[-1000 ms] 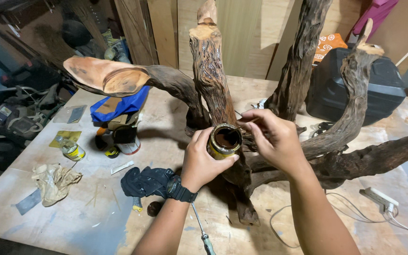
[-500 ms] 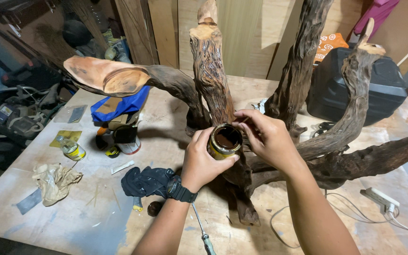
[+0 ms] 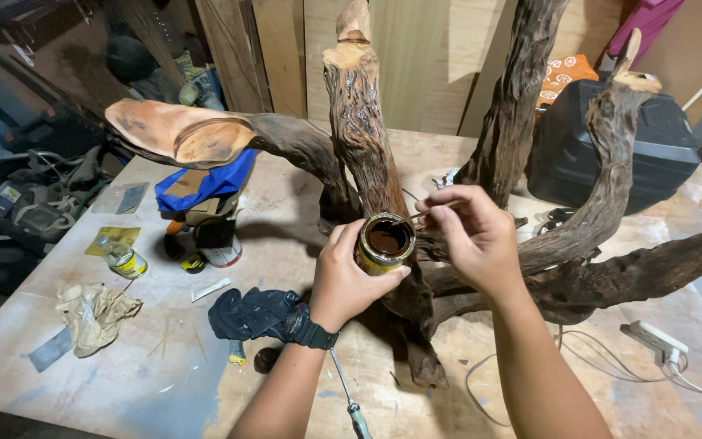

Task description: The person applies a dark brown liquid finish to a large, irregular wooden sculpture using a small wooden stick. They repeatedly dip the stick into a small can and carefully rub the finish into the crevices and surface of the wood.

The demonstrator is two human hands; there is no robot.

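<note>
The left hand (image 3: 349,276) has its grip clamped round a small open tin (image 3: 384,242), thumb on the near side and fingers wrapped over the far side, holding it up off the bench (image 3: 164,374) with its mouth tipped a little toward the person; dark brown liquid shows inside the brass-coloured rim. Just beside that grip, to its right and slightly higher, the right hand (image 3: 471,234) has its fingertips pinched together on a thin brush (image 3: 422,216), whose slender handle points toward the tin's rim; the tip itself is too small to make out. Right behind both grips rises a big gnarled piece of driftwood (image 3: 363,138), its upright central limb glossy and dark, with other branches spreading left and right around the hands. A black wristwatch (image 3: 309,327) sits on the left wrist. Below and left of the left grip lies a crumpled dark cloth (image 3: 249,313), and farther out a wad of pale rag (image 3: 95,313) and a small yellow bottle (image 3: 122,256). Directly under the left forearm a screwdriver (image 3: 349,402) rests on the bench. Well to the right of the right grip is a white power strip (image 3: 652,340) with its cord.
</note>
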